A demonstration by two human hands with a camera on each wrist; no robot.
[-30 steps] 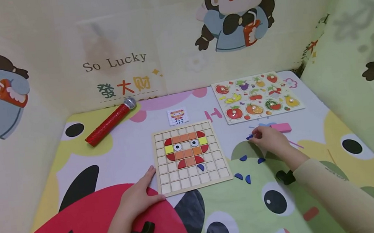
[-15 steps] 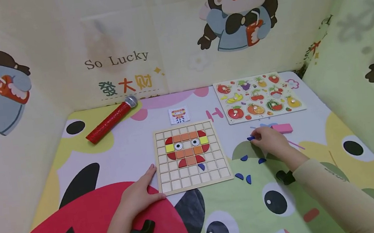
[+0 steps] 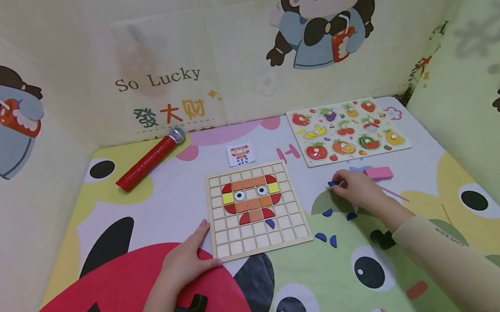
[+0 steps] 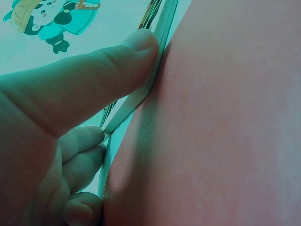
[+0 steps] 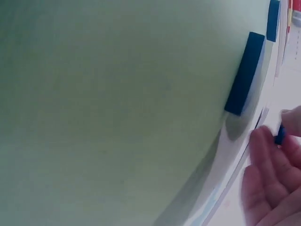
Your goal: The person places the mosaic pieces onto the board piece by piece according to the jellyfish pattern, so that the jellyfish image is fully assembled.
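Observation:
A square wooden grid board point(image 3: 222, 249) lies on the cloth, with red, orange and yellow pieces and two eye pieces forming a figure. One blue half-round piece point(image 3: 270, 223) sits on it below the red ones. The left hand point(image 3: 184, 266) rests against the board's near left corner, thumb at the front edge and straight fingers along the left side. To the right of the board, the right hand point(image 3: 360, 192) pinches another blue half-round piece point(image 3: 332, 183) between thumb and fingers, seen also in the right wrist view. Several loose blue half-round pieces point(image 3: 327, 213) lie below that hand.
A small picture card point(image 3: 240, 154) lies behind the board. The red microphone point(image 3: 146, 162) is at the back left. A fruit puzzle board point(image 3: 349, 132) lies at the back right, with a pink block point(image 3: 379, 173) in front of it. Printed fabric walls stand around the table.
The view has shifted slightly. The right hand has moved very little, still pinching the blue piece, which tilts a bit differently. The left hand stays at the board's corner.

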